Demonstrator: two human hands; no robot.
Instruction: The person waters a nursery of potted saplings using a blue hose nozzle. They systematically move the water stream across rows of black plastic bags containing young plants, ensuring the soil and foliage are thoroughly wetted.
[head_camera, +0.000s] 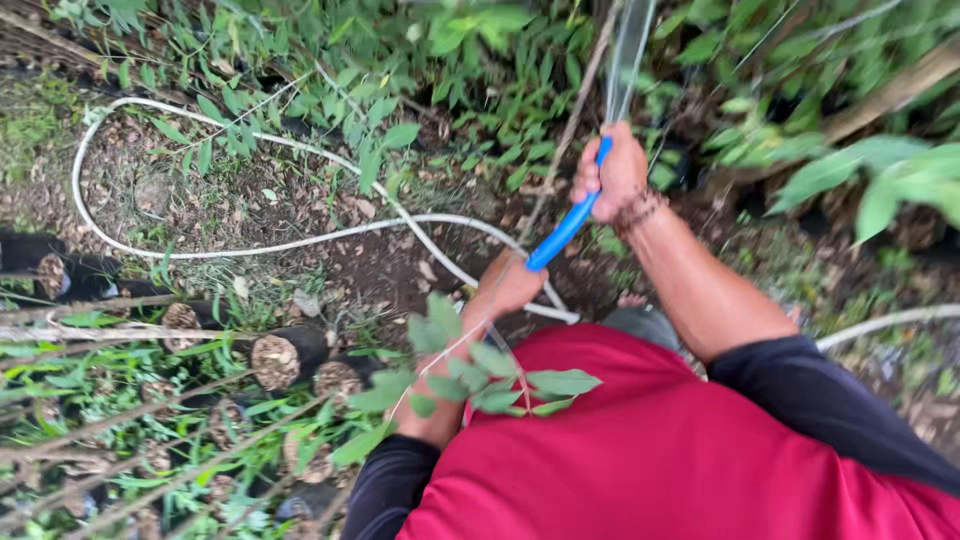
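Note:
My right hand (617, 168) grips the upper end of a blue hose (566, 228), and a thin jet of water (628, 50) sprays from it toward the top of the view. A beaded bracelet circles that wrist. My left hand (508, 285) holds the lower part of the blue hose, close to my red shirt. A thin stem with green leaves (490, 378) crosses in front of my left forearm.
A white hose (250, 246) loops over the bare soil at left and centre. Several seedlings in black bags (290, 355) lie and stand at lower left. Leafy plants (480, 80) fill the top. Another stretch of white hose (890, 322) runs at right.

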